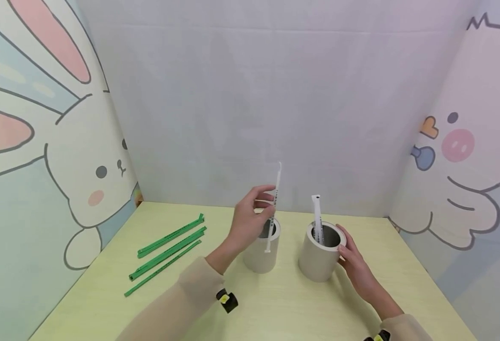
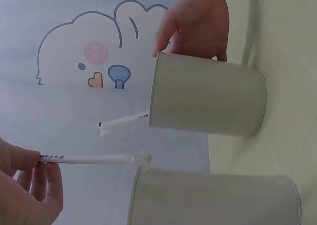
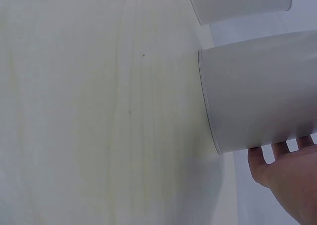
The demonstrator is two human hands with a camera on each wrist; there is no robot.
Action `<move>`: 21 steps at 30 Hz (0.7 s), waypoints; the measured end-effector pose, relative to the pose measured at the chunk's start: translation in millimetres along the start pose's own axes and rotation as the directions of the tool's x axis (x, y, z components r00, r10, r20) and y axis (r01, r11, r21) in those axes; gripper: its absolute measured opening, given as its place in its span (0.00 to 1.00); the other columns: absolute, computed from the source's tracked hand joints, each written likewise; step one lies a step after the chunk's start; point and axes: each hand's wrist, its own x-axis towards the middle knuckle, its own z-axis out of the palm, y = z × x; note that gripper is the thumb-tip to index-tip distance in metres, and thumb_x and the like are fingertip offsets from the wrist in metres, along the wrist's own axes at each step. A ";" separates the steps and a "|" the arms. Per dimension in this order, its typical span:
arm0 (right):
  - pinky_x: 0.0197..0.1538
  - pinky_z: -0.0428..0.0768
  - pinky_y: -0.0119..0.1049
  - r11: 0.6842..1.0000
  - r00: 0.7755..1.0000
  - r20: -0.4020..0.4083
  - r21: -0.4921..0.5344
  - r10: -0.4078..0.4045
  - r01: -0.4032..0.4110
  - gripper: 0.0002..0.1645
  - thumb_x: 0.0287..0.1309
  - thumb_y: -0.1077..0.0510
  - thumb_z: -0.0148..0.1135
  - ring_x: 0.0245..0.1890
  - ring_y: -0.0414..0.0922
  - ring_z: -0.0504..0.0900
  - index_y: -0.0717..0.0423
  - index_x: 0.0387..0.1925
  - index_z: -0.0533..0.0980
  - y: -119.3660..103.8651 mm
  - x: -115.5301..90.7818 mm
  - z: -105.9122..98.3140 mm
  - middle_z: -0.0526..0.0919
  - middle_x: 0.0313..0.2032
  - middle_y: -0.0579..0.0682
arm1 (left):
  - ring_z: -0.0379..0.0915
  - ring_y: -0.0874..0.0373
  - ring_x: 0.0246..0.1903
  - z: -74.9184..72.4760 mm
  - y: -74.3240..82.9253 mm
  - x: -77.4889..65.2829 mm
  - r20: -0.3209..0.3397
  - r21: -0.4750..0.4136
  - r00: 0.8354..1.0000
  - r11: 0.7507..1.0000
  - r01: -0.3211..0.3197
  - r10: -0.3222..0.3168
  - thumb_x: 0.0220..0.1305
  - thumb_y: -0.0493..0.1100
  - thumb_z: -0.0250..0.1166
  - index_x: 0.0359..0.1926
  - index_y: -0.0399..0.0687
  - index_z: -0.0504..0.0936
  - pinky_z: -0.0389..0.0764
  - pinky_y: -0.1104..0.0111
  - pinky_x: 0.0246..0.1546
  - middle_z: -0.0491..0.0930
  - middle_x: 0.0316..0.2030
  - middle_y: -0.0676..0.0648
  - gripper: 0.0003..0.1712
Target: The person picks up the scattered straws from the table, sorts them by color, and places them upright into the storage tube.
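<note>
My left hand (image 1: 250, 218) pinches a white wrapped straw (image 1: 277, 187) with black print between thumb and fingers. The straw stands nearly upright, and its lower end overlaps the left grey cup (image 1: 260, 258) in the head view. In the left wrist view, the tip of that straw (image 2: 94, 159) is right at the cup's rim. Beside it stands the right grey cup (image 1: 316, 263), with white wrapped straws (image 1: 317, 215) leaning inside. My right hand (image 1: 356, 265) holds this cup by its right side, thumb near the rim and fingertips (image 3: 255, 155) against the wall.
On the left of the pale yellow table (image 1: 241, 303) lie several green wrapped straws (image 1: 169, 253), roughly side by side and slanted. A pale back wall (image 1: 267, 104) rises behind the cups. Printed side panels with a rabbit (image 1: 88, 166) and another cartoon animal (image 1: 484, 104) flank the table.
</note>
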 end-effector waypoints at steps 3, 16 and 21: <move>0.64 0.67 0.27 1.000 1.000 0.003 0.010 -0.004 0.004 0.37 0.85 0.51 0.31 0.71 0.24 0.61 0.47 0.87 0.37 -0.3 1.0 1.4 0.50 0.80 0.40 | 0.84 0.54 0.51 14.9 2.5 7.9 0.007 -0.049 1.000 0.999 -0.011 0.012 0.72 0.31 0.66 0.69 0.59 0.79 0.88 0.65 0.48 0.84 0.52 0.48 0.29; 0.63 0.68 0.25 1.000 1.000 -0.006 0.022 -0.015 0.015 0.36 0.85 0.52 0.31 0.70 0.24 0.63 0.46 0.86 0.38 1.9 1.3 3.1 0.54 0.77 0.35 | 0.83 0.63 0.47 73.6 10.4 37.2 -0.129 -0.163 0.992 0.986 -0.021 0.000 0.70 0.28 0.65 0.66 0.61 0.81 0.88 0.69 0.44 0.84 0.48 0.54 0.30; 0.63 0.69 0.25 0.999 0.999 0.000 0.033 -0.032 0.032 0.36 0.85 0.52 0.31 0.70 0.24 0.64 0.44 0.86 0.39 2.4 -0.1 2.0 0.56 0.76 0.33 | 0.83 0.65 0.47 92.8 11.5 42.9 -0.155 -0.172 0.988 0.985 -0.011 -0.016 0.71 0.29 0.65 0.66 0.61 0.81 0.88 0.71 0.44 0.84 0.47 0.57 0.29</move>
